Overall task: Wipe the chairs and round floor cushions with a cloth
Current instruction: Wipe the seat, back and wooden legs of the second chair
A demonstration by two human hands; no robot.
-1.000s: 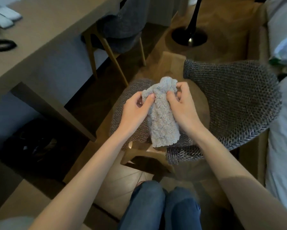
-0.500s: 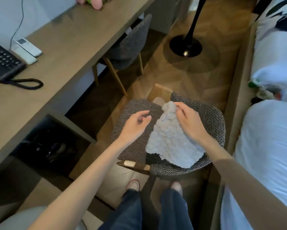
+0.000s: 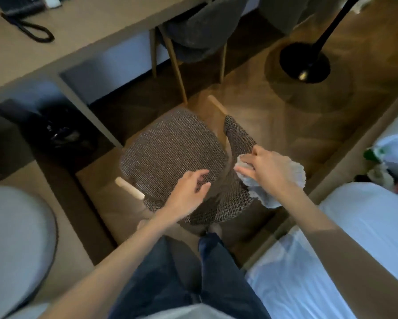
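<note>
The chair (image 3: 170, 153) stands on the wood floor between the surface (image 3: 78, 31) and the bed (image 3: 354, 238). Its seat and curved backrest (image 3: 239, 137) are covered in coarse grey-brown weave, and it has pale wooden legs (image 3: 129, 187). The cloth (image 3: 293, 172), pale and fluffy, lies bunched over the top of the backrest. The right hand (image 3: 267, 169) grips it with curled fingers. The left hand (image 3: 188, 189) is over the seat's near edge, fingers loose and holding nothing; whether it touches the seat cannot be told.
</note>
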